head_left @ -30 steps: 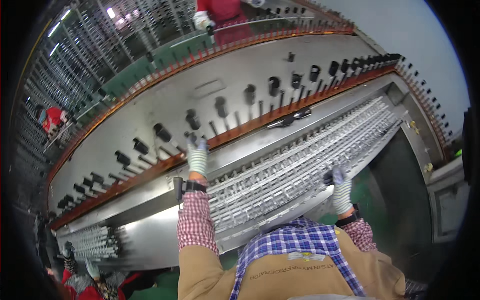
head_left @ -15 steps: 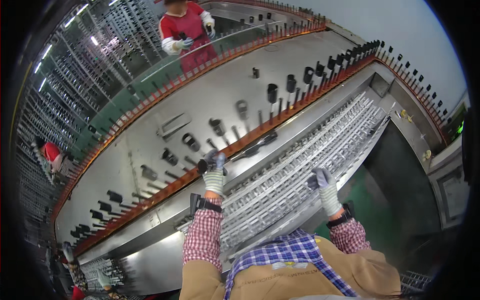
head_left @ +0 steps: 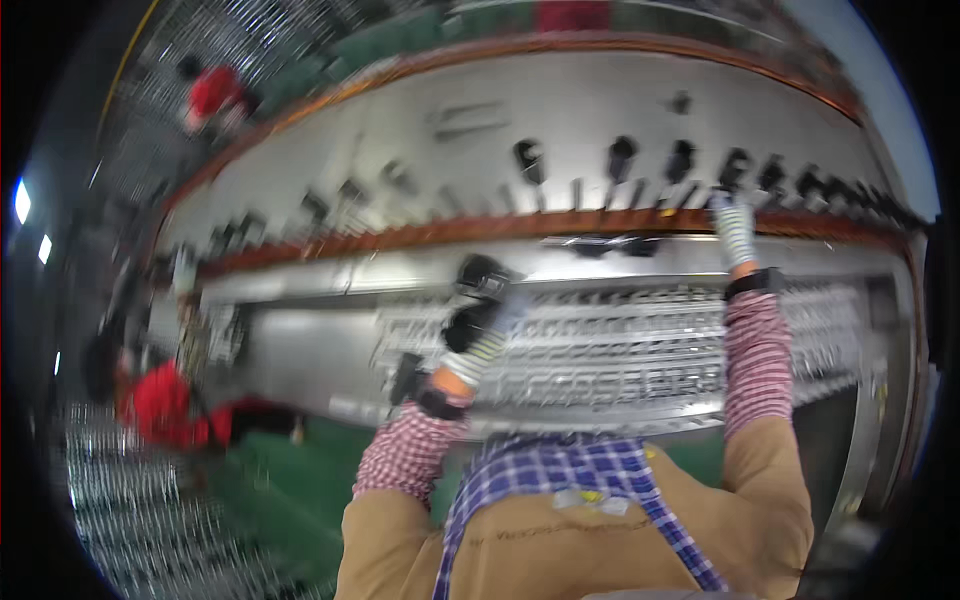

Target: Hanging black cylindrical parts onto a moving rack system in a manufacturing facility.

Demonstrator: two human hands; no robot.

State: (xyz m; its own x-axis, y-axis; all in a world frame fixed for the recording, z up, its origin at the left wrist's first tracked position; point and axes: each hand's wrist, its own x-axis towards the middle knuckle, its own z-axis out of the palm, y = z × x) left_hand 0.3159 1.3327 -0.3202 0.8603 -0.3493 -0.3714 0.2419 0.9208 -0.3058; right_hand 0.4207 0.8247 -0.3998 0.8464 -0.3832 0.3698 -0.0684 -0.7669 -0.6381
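Observation:
My left hand, in a pale glove with a striped cuff, is closed around black cup-shaped parts above the metal racks. Motion blurs the parts, and at least two seem to be in its grip. Stretched out over the orange-brown conveyor rail, my right hand has its fingertips at the lower end of another black cup-shaped part. Blur hides whether those fingers are closed on it. Similar black parts stand on pegs along the rail on both sides of that hand.
Slatted metal racks lie in front of me, below the rail. Flat black pieces rest on the ledge. Beyond the rail, a metal table carries a rectangular frame. A person in red works at the left.
My view has swung left. My left hand has drawn back from the rail with black parts in it. My right hand has moved from above the racks up to the rail.

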